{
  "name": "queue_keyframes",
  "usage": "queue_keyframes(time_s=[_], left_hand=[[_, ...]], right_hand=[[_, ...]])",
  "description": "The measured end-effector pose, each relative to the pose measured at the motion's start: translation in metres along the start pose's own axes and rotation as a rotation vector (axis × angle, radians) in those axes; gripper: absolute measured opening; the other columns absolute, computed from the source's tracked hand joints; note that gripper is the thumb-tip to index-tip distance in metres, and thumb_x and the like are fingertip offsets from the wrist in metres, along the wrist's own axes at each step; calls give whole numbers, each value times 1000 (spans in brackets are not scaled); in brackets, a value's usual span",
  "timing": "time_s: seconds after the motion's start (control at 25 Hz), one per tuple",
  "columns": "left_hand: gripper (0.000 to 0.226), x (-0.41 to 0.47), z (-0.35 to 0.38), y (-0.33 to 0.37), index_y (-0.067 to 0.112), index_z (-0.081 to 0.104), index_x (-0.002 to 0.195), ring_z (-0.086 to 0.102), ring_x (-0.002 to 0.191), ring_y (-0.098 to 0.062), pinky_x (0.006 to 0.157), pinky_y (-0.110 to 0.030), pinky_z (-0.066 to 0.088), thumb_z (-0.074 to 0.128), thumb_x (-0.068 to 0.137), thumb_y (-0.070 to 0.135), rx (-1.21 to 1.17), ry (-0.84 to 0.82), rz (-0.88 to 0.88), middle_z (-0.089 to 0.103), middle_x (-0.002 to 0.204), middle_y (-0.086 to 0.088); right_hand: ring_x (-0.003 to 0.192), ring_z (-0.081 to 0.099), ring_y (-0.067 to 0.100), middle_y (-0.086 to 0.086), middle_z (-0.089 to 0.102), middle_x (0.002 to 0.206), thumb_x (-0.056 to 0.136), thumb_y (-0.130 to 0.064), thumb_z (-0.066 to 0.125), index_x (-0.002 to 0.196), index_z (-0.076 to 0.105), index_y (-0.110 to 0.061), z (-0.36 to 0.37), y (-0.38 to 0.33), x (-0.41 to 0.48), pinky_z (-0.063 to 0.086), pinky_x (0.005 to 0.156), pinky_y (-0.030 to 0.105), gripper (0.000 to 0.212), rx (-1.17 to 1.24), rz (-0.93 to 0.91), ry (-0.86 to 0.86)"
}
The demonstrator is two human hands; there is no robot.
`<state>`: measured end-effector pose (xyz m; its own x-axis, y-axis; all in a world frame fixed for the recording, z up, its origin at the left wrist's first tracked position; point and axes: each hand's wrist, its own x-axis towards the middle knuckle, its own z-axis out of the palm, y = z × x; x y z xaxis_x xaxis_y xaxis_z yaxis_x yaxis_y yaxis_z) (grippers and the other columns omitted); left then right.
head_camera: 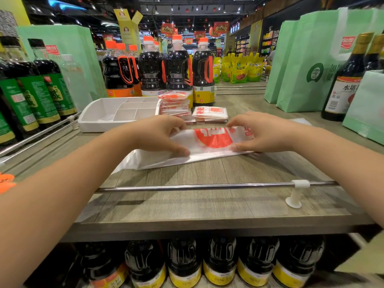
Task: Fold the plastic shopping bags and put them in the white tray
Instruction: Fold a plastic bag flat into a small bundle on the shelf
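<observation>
the step in hand looks like the lengthwise fold of one plastic bag (209, 149): it lies as a long white strip with a red print across the wooden shelf (207, 206), well clear of the tray. the left hand (160, 134) and the right hand (264, 132) sit a little apart on the strip's middle, each clamped across its width, thumb at the near edge and fingers curled over the far edge. next it probably needs the strip doubled end over end into a small packet like the folded bags (209, 114) stacked just beyond, which takes a firm crease so the slippery film does not spring open. the white tray (89, 119) stands to the far left, its dividers showing and its compartments not yet filled as far as can be seen. a metal rail (197, 186) runs along the shelf's front; soy sauce bottles (178, 65) and green paper bags (307, 59) ring the space, with supermarket aisles behind.
</observation>
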<state>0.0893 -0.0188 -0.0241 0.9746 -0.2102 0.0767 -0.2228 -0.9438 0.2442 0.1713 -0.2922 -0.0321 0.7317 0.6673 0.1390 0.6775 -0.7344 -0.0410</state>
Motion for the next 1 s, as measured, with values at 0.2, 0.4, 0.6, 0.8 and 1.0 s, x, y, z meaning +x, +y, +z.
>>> queue_keyframes(time_s=[0.2,0.4,0.6,0.8,1.0], left_hand=[[45,-1,11,12,33,59,120,72,85,-10,72,-27,60,80,81,43,-468,-148,-134,70,107,4],[26,-8,7,13,29,67,124,69,85,-12,68,-22,58,52,103,24,-805,-239,-103,71,110,0],[46,-25,4,0,24,56,136,67,112,-15,93,-31,56,50,100,-4,-708,-416,206,69,125,2],[44,-21,19,20,44,60,129,59,103,-3,82,-19,50,73,90,29,-201,-102,430,55,117,20],[49,-17,27,25,42,58,135,43,124,-7,104,-30,41,57,92,19,241,81,741,36,148,7]], right_hand=[[133,41,6,-13,43,146,83,-74,49,142,50,-37,5,-25,-13,34,111,28,70,-5,-225,-10],[130,44,3,-19,50,143,98,-53,46,139,53,-42,3,-18,-22,31,107,20,43,-36,-193,-125],[131,47,8,-18,51,145,103,-29,47,136,53,-47,0,6,-35,34,113,29,37,47,17,-196],[125,50,16,-12,52,141,95,-10,43,126,58,-45,-1,8,-32,36,102,29,49,138,125,-185],[133,44,14,-12,46,144,97,-17,50,129,59,-37,-1,-1,-37,35,112,35,39,27,-6,-138]])
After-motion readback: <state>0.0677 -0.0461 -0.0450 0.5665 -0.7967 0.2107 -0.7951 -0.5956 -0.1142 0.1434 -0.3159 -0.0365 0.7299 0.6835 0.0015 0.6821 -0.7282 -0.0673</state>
